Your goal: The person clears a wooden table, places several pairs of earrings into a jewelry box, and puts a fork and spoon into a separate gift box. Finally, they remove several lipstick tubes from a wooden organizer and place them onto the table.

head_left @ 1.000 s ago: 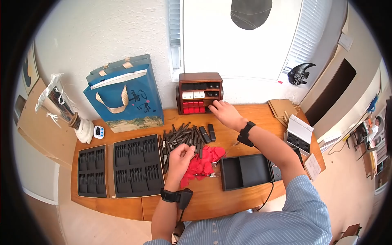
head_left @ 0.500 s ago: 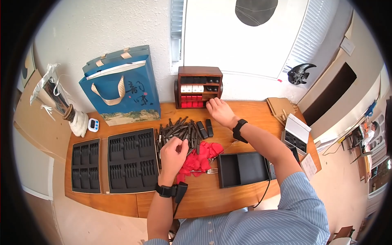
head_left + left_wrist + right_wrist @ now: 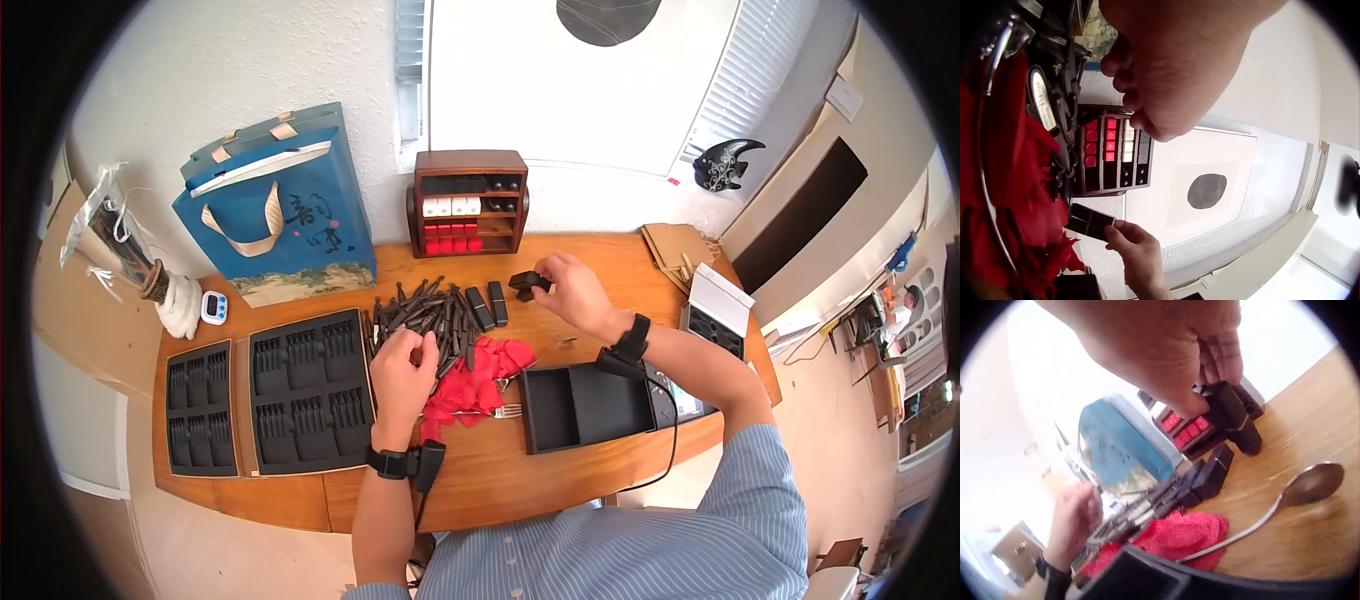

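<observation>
The right hand pinches a black block between thumb and fingers, in front of the small wooden shelf. In the right wrist view the held black piece looks like more than one block. Two more black blocks lie beside a heap of dark slender pieces. Over the near side of that heap hovers the left hand, its fingers loosely curled and nothing visible in them. Red petal-like pieces lie just right of it. The shelf holds red, white and black pieces.
Black slotted trays lie at the left and a black compartment box at the right front. A blue paper bag stands behind. A spoon and fork lie by the petals; a white box sits right.
The right hand has drawn back from the shelf's lower right toward the table's middle, with black pieces now visible in its grip. The left hand has stayed over the heap.
</observation>
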The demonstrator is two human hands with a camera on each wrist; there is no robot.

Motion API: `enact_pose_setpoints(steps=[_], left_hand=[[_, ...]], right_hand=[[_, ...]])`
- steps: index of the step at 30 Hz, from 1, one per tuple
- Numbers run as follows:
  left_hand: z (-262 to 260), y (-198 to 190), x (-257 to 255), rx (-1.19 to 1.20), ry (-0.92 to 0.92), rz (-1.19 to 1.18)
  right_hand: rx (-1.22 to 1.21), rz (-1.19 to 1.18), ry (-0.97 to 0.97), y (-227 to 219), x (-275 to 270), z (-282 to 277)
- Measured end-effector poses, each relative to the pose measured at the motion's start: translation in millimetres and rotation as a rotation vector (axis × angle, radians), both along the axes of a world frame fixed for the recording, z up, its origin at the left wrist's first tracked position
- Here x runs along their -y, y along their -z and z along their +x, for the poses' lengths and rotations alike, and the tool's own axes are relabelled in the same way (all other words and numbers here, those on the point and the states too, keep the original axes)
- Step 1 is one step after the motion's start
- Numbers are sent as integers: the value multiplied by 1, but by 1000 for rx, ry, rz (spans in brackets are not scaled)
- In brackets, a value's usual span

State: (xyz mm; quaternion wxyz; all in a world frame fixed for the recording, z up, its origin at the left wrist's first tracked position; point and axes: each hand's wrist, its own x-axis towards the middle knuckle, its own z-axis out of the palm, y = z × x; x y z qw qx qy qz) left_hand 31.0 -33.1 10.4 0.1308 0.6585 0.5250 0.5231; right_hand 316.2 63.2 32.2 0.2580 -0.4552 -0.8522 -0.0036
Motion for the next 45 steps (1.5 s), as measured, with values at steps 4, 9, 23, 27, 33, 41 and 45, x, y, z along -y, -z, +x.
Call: enact_pose_setpoints(steps=[4, 9, 23, 27, 33, 41, 45], left_hand=[[0, 4, -1, 5, -6, -11], [-1, 7, -3, 3, -22, -15], [-3, 2, -1, -8, -55, -6], [-4, 4, -2, -27, -67, 9], [-5, 1, -2, -17, -79, -17], [-7, 2, -2, -44, -81, 18], [-8, 3, -3, -63, -90, 49]], right_hand=[[-381, -408, 238, 4, -18, 24], [-522, -1073, 230, 29, -29, 43], [255, 321, -214, -23, -65, -53], [488, 441, -145, -8, -60, -68], [462, 613, -130, -3, -71, -81], [445, 609, -96, 10, -86, -94], [370, 590, -160, 3, -82, -84]])
